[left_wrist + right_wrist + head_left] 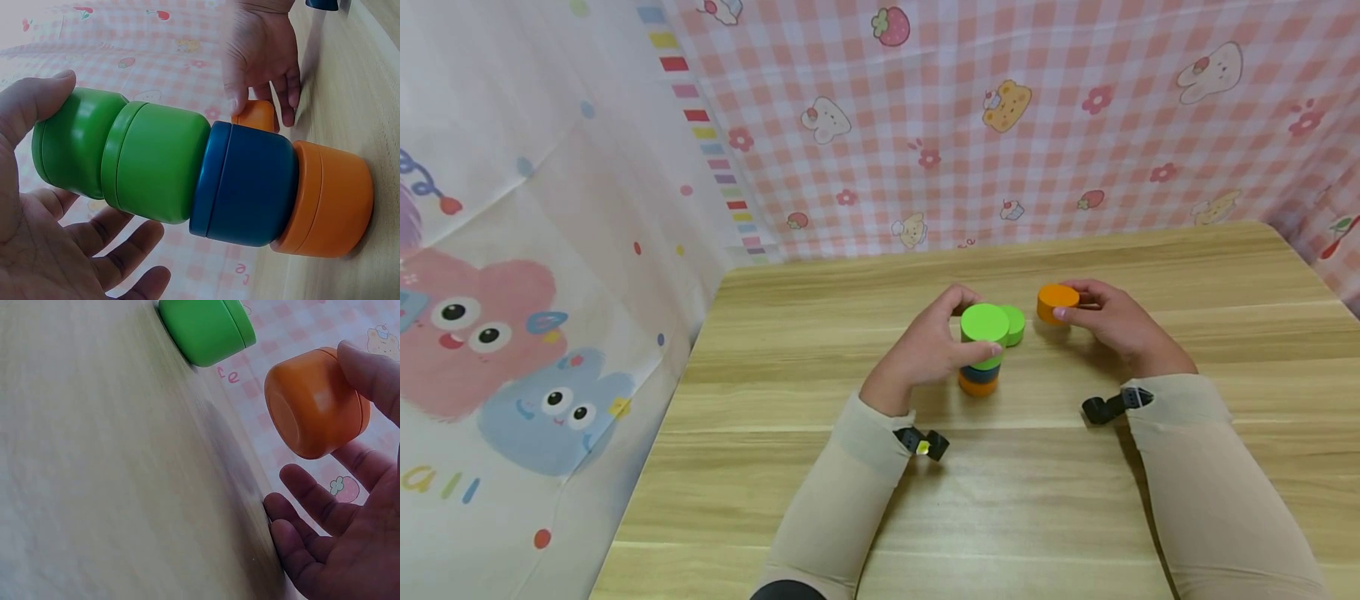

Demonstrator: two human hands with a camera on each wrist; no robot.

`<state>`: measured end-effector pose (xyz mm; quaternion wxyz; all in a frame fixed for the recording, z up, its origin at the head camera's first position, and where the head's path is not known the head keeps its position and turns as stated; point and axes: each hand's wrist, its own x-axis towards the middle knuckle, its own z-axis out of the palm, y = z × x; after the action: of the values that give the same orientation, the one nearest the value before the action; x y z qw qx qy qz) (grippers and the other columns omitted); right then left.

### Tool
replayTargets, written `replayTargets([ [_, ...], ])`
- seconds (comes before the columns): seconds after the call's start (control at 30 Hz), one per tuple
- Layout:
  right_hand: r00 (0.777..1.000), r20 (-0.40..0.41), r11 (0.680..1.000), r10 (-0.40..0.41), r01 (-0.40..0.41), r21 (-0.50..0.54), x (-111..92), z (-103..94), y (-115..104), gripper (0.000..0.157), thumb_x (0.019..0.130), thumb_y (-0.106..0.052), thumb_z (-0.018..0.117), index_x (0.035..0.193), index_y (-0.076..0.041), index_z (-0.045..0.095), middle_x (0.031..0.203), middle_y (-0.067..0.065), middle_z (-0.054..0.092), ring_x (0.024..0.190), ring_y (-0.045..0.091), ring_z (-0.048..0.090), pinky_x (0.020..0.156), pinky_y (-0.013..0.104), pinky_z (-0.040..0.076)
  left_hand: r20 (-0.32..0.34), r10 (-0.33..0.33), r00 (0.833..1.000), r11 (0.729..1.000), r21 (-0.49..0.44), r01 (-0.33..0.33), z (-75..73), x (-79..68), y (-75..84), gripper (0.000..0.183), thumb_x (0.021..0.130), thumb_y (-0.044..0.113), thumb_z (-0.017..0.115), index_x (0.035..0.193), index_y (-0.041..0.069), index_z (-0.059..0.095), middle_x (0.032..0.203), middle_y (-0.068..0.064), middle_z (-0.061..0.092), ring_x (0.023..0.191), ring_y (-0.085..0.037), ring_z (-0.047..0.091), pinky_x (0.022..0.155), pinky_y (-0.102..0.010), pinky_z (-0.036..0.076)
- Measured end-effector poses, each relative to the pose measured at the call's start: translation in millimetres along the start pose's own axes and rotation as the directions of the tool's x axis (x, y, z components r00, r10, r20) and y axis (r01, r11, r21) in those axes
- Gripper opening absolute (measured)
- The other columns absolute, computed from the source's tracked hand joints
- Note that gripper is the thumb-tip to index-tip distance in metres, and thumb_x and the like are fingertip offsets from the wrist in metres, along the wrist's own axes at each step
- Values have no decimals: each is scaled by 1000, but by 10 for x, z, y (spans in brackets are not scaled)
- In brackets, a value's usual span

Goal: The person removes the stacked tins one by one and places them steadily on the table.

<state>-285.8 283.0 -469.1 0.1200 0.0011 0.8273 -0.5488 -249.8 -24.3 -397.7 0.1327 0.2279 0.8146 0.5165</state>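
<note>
A stack of small lidded round jars rises from the table: an orange jar (331,200) at the bottom, a dark blue jar (250,184), then a green jar (159,162). On top is another green jar (985,322), a little out of line with the jar below it. My left hand (925,350) pinches this top jar between thumb and fingers. To the right, my right hand (1123,325) pinches a second orange jar (312,403) by its side, held above the table. A third green jar (1016,326) stands just behind and right of the stack.
The wooden table (760,375) reaches back to a pink checked curtain (962,150). A white cartoon-printed curtain (550,208) hangs along the left side. Black wrist cameras sit on both sleeves.
</note>
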Motion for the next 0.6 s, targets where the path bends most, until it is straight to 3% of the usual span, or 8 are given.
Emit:
replayTargets([
  [0.2,1000,10,1000,16,-16,-5,11,0,11,76,101,-44,71,160,-7,39,158,22,42,139,40,39,122,61,24,0,5,1000,1000,0,-5,-2,2,2,45,89,18,85,125,16,57,125,3,62,125,-18,53,110,-46,45],
  [0.6,1000,22,997,11,-9,-72,14,19,17,68,102,-39,71,156,-6,44,152,20,47,130,36,44,114,50,35,5,0,1000,1000,8,0,-8,0,-6,45,90,20,85,125,18,57,126,3,61,126,-18,53,109,-44,46],
])
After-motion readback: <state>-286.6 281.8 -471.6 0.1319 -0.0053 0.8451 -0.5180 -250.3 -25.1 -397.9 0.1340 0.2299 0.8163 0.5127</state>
